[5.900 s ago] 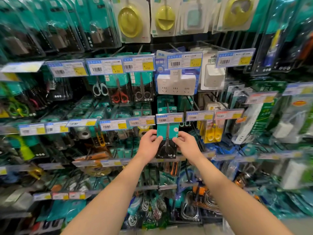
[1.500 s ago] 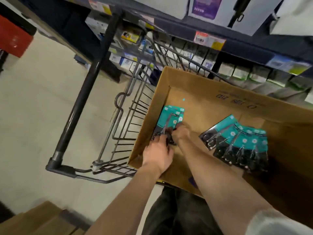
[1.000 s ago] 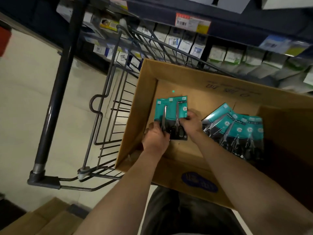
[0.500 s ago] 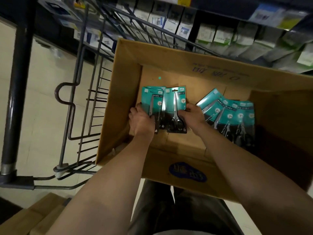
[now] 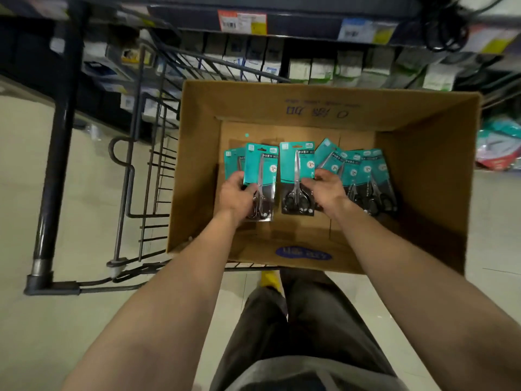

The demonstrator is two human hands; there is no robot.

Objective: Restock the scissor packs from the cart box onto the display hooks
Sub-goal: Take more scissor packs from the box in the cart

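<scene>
Teal-carded scissor packs lie inside the cardboard box (image 5: 197,165) in the cart (image 5: 132,176). My left grip (image 5: 235,194) curls round the lower end of the first pack (image 5: 260,170), raised over another pack at the box's left. My right grip (image 5: 327,190) pinches the right edge of the second pack (image 5: 296,170), centre. A fan of packs (image 5: 363,176) lies right of it, touching that hand. The display hooks are out of view. Judgement: pick-up under way, and every visible pack is yet to hang.

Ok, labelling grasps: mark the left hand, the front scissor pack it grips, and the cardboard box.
left hand (image 5: 235,194): head view, back of hand.
front scissor pack (image 5: 260,165): head view, teal card top.
cardboard box (image 5: 197,170): head view, left wall.
</scene>
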